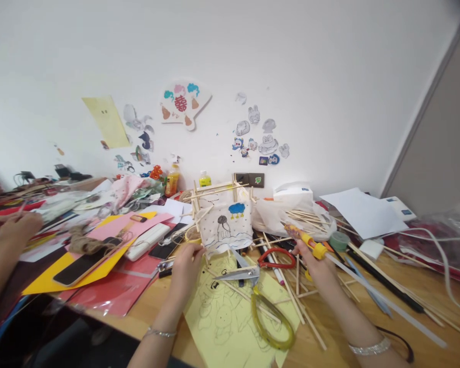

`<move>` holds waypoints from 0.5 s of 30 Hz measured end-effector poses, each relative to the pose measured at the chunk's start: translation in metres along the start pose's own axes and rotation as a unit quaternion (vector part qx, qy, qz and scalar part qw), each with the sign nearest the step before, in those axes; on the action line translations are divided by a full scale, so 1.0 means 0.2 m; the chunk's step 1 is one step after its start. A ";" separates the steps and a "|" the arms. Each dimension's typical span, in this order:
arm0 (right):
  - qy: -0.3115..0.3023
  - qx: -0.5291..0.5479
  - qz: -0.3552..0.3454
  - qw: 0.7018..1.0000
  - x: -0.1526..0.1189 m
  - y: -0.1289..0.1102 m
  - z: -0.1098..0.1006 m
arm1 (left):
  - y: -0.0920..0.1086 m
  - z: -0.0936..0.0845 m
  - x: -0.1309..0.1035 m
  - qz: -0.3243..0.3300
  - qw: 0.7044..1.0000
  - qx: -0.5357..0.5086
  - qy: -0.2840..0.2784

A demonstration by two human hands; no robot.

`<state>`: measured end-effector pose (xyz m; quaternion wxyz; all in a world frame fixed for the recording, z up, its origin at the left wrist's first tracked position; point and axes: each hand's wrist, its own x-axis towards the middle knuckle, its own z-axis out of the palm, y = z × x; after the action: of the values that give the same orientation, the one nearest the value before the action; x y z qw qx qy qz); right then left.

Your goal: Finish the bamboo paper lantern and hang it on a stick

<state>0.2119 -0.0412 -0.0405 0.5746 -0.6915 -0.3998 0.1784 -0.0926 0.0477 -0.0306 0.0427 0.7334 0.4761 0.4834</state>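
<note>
My left hand is closed in a pinch at the lower left corner of a drawn-on white sheet, which hangs on a frame of thin wooden sticks. What lies between its fingertips is too small to tell. My right hand grips a yellow glue gun, its nozzle pointing left toward the frame and a long clear glue stick trailing behind. Between my hands, open scissors with yellow-green and red handles lie over a yellow sheet with pencil drawings.
At left lie a phone, a red folder and coloured paper. Another person's hands work at the far left. Loose sticks, a tape roll and a white cable are at right. Bottles stand near the wall.
</note>
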 end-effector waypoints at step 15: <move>0.012 -0.014 -0.013 1.000 0.01 0.03 0.00 | 0.01 -0.02 0.01 0.018 0.999 0.016 -0.026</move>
<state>0.2156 -0.0398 -0.0459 0.5722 -0.6962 -0.4041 0.1566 -0.0945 0.0466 -0.0273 0.0342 0.7550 0.4690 0.4570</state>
